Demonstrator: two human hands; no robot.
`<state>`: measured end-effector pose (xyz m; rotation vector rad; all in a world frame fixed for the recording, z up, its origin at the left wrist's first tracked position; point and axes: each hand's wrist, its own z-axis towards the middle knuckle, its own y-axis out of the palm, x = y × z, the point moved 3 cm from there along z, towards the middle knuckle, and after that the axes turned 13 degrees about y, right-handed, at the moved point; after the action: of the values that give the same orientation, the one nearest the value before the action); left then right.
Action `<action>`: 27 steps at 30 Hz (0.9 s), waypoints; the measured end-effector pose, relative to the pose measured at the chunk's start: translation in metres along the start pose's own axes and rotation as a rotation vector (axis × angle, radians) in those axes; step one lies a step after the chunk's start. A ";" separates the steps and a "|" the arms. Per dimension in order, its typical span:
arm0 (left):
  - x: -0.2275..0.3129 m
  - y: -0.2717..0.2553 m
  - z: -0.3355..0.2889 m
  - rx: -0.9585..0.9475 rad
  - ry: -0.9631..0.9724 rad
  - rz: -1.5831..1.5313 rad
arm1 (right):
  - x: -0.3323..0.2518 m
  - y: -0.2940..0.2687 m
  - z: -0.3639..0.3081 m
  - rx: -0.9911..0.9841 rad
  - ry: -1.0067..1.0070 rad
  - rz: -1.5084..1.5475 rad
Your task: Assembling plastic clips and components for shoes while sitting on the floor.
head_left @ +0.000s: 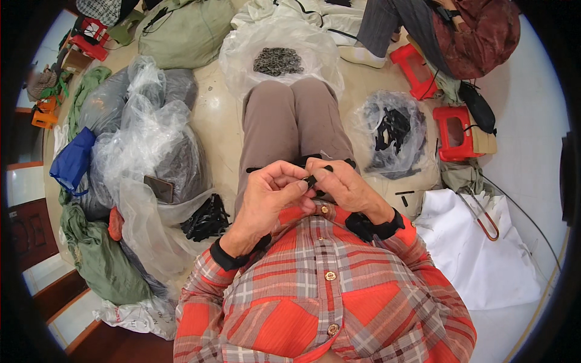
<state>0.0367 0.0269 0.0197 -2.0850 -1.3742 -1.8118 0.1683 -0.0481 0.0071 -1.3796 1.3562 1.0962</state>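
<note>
Above my lap, my left hand [272, 196] and my right hand [342, 184] meet, with fingers pinched close together. Between their fingertips sits a small black piece [310, 181], mostly covered, so its exact kind does not show. Both hands grip it, the left from one side and the right from the other. Left of my legs lies a heap of black strips [206, 219] on clear plastic. A clear bag [404, 158] with similar black pieces stands to the right. Beyond my knees, dark small links or rings [277, 62] fill an open plastic bag [236, 60].
Large stuffed bags [181, 154] crowd the left, with a phone [159, 189] resting on one. Red stools [454, 134] and another person [478, 36] are at upper right. A white sheet [478, 260] lies at right, with a curved metal tool [484, 224] on it.
</note>
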 end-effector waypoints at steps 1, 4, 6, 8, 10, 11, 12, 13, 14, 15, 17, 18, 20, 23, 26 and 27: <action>-0.001 0.000 -0.001 0.000 0.000 -0.003 | 0.001 0.000 -0.001 -0.008 0.032 0.101; 0.000 0.002 -0.003 -0.025 0.079 0.005 | 0.009 0.000 -0.002 -0.025 0.079 0.257; -0.001 0.003 -0.002 -0.016 0.104 -0.048 | 0.012 0.000 -0.002 -0.035 0.093 0.311; -0.001 0.002 -0.002 -0.012 0.099 -0.051 | 0.012 0.001 0.000 -0.063 0.168 0.378; -0.002 0.000 -0.001 -0.005 0.097 -0.055 | 0.009 0.002 0.000 -0.065 0.186 0.358; -0.004 -0.001 -0.001 0.003 0.102 -0.070 | 0.007 0.002 0.000 -0.065 0.203 0.342; -0.005 -0.002 -0.001 0.012 0.108 -0.085 | 0.004 0.004 0.000 -0.069 0.205 0.339; -0.007 -0.004 -0.002 0.014 0.110 -0.087 | 0.000 0.005 0.001 -0.062 0.167 0.335; -0.009 -0.005 -0.002 0.028 0.128 -0.083 | -0.003 0.006 0.002 -0.055 0.130 0.331; -0.010 -0.006 -0.002 0.043 0.146 -0.079 | -0.004 0.006 0.002 -0.058 0.131 0.329; -0.013 -0.008 -0.004 0.061 0.170 -0.057 | -0.001 0.005 0.001 -0.016 0.211 0.169; -0.014 -0.009 -0.005 0.079 0.194 -0.032 | 0.000 0.006 0.003 -0.018 0.213 0.166; -0.016 -0.011 -0.004 0.104 0.201 -0.018 | -0.010 0.008 0.006 0.221 -0.101 -0.471; -0.018 -0.013 -0.005 0.137 0.247 0.094 | -0.032 0.019 0.005 0.295 -0.334 -1.044; -0.017 -0.008 -0.010 0.175 0.346 0.223 | -0.040 0.031 0.002 0.300 -0.367 -1.230; -0.016 -0.007 -0.012 0.202 0.406 0.257 | -0.039 0.031 0.001 0.298 -0.367 -1.231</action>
<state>0.0244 0.0157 0.0070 -1.5955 -1.0773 -1.7752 0.1367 -0.0388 0.0450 -1.3341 0.2166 0.2496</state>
